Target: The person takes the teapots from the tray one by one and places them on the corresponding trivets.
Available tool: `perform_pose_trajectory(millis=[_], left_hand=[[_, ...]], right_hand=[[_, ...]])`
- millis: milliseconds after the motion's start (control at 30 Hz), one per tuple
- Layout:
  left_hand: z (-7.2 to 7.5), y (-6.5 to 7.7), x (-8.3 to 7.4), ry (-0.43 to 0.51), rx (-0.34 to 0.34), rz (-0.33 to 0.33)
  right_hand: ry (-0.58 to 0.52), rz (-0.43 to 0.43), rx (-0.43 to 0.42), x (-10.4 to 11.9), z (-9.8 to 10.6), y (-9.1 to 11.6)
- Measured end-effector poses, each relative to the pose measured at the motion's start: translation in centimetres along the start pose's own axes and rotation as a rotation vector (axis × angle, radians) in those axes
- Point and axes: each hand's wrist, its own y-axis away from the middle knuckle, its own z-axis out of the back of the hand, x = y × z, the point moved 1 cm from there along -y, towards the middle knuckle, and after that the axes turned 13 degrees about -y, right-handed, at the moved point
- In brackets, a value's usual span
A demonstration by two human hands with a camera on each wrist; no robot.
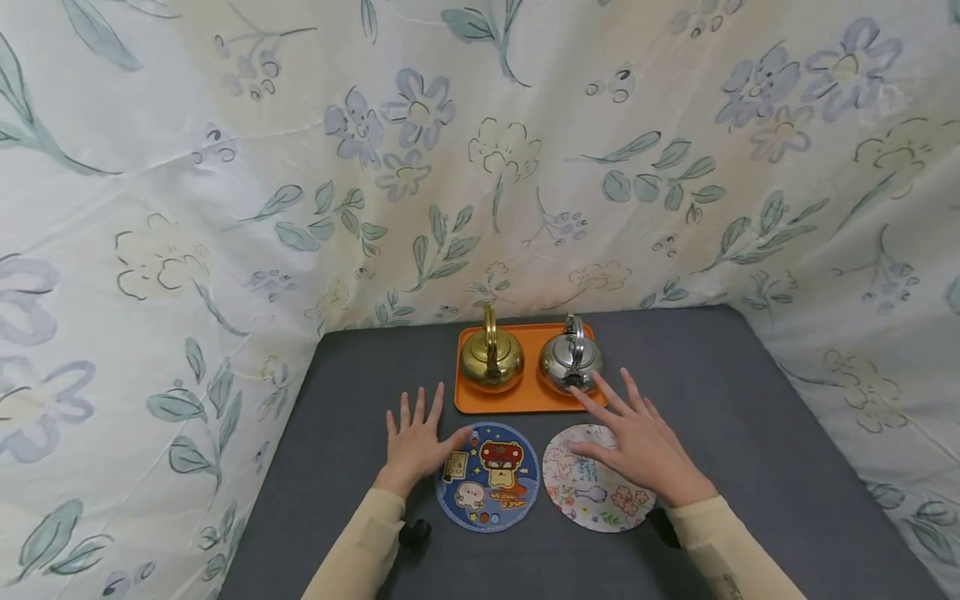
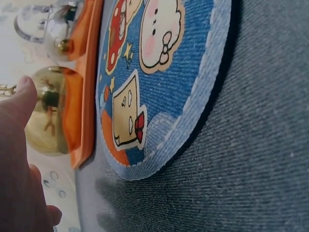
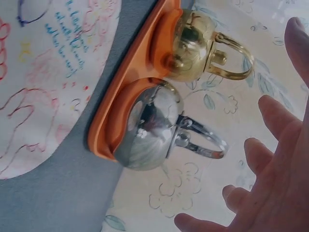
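A gold kettle (image 1: 492, 362) and a silver kettle (image 1: 572, 360) stand side by side on an orange tray (image 1: 531, 403), their handles upright. In front of the tray lie a round blue mat (image 1: 487, 477) with cartoon pictures and a round white mat (image 1: 597, 487) with pink flowers and writing. My left hand (image 1: 414, 446) is spread at the left of the blue mat, its thumb overlapping the mat's edge in the head view. Fingers spread, my right hand (image 1: 645, 446) is above the white mat, fingertips toward the silver kettle. Neither hand holds anything.
The table has a dark grey cover (image 1: 337, 400). Behind it and at both sides hangs a floral curtain (image 1: 510, 167). A small black object (image 1: 415, 533) shows beside the left wrist.
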Motion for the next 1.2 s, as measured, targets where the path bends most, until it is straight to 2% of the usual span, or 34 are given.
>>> perform_pose_trajectory(millis=[400, 600, 867, 1200], left_hand=[[0.5, -0.4, 0.1, 0.003, 0.015, 0.003], [0.7, -0.5, 0.2, 0.022, 0.012, 0.009], [0.6, -1.0, 0.2, 0.026, -0.012, 0.011], [-0.4, -1.8, 0.4, 0.052, 0.048, 0.008]], right_hand=[[-0.079, 0.053, 0.013, 2.2, 0.0, -1.6], [-0.192, 0.028, 0.035, 3.5, -0.1, -2.4], [-0.252, 0.077, -0.016, 4.6, -0.3, -3.3], [-0.352, 0.057, -0.058, 5.8, -1.4, -5.1]])
